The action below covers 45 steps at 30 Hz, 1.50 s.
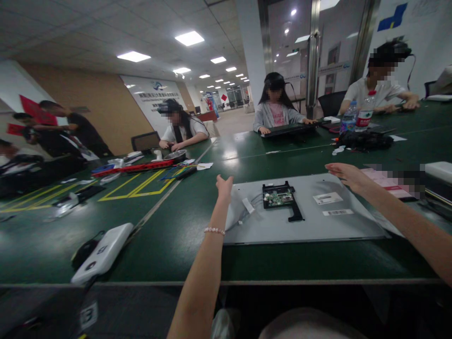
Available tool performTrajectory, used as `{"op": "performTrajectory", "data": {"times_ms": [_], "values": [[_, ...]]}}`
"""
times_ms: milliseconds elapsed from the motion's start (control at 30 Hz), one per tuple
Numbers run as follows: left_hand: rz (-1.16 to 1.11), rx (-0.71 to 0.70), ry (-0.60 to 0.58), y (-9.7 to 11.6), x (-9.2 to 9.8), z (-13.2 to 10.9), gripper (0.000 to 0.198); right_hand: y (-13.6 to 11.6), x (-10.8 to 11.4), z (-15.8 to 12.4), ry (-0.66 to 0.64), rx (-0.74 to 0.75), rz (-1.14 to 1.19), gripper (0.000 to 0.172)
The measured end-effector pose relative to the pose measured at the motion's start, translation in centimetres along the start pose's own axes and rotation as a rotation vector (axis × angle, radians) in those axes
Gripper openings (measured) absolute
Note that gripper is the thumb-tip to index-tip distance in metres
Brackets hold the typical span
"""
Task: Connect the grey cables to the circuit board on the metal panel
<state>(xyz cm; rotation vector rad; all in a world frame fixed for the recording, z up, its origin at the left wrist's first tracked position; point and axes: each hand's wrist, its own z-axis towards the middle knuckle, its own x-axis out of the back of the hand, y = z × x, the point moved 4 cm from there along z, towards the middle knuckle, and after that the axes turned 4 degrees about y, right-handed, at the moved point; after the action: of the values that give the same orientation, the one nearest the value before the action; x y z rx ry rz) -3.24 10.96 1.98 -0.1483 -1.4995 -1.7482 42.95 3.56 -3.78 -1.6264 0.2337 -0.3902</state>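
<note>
A flat grey panel (310, 221) lies face down on the green table before me, with a small green circuit board (278, 197) in a black bracket near its middle and white cables to the board's left. My left hand (224, 187) reaches to the panel's far left corner, fingers curled at its edge; a bead bracelet is on that wrist. My right hand (346, 175) rests at the panel's far right edge, fingers stretched out and holding nothing I can see. Two white barcode labels (327, 198) sit on the panel near the right hand.
A white device (103, 253) lies at the near left. Yellow tape lines (141, 186), red tools (132, 167) and a metal bowl lie further left. Water bottles (365, 111) and a black bundle (365, 140) stand far right. Several seated people work across the table; others stand at far left.
</note>
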Motion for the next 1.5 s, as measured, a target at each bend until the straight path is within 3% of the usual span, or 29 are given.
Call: {"op": "performTrajectory", "data": {"times_ms": [133,267,433,633,733,933,1100,1267,1367,1500], "values": [[0.093,-0.221,0.058,4.5,0.8,-2.6,0.066,-0.2,-2.3,-1.3,-0.198,0.009,-0.003,0.032],[0.308,-0.493,0.06,8.5,-0.1,-7.3,0.063,0.1,-4.9,-3.6,-0.457,-0.009,-0.137,0.039],[0.511,-0.806,-0.17,10.6,-2.7,-13.6,0.051,0.0,-6.6,-4.9,-0.528,0.115,-0.128,0.044],[0.474,-1.044,-0.468,10.9,-4.8,-19.9,0.053,-1.0,-8.6,-7.4,-0.617,0.243,0.017,0.038],[0.461,-1.067,-0.546,10.6,-5.4,-21.4,0.054,-1.3,-9.2,-8.5,-0.629,0.279,0.004,0.036],[0.452,-1.011,-0.572,9.5,-6.3,-21.7,0.059,-0.8,-9.4,-8.4,-0.558,0.3,-0.059,0.037],[0.419,-0.967,-0.669,9.1,-6.8,-22.9,0.074,-0.3,-9.0,-7.6,-0.47,0.242,0.123,0.044],[0.451,-0.883,-0.763,9.5,-6.3,-23.6,0.092,-0.3,-9.0,-7.6,-0.469,0.12,0.32,0.05],[0.504,-0.82,-0.793,9.5,-6.2,-23.6,0.095,-0.6,-9.5,-8.5,-0.501,0.131,0.277,0.048],[0.545,-0.76,-0.831,9.5,-6.5,-23.5,0.094,-0.8,-10.4,-9.7,-0.542,0.269,0.091,0.052]]}}
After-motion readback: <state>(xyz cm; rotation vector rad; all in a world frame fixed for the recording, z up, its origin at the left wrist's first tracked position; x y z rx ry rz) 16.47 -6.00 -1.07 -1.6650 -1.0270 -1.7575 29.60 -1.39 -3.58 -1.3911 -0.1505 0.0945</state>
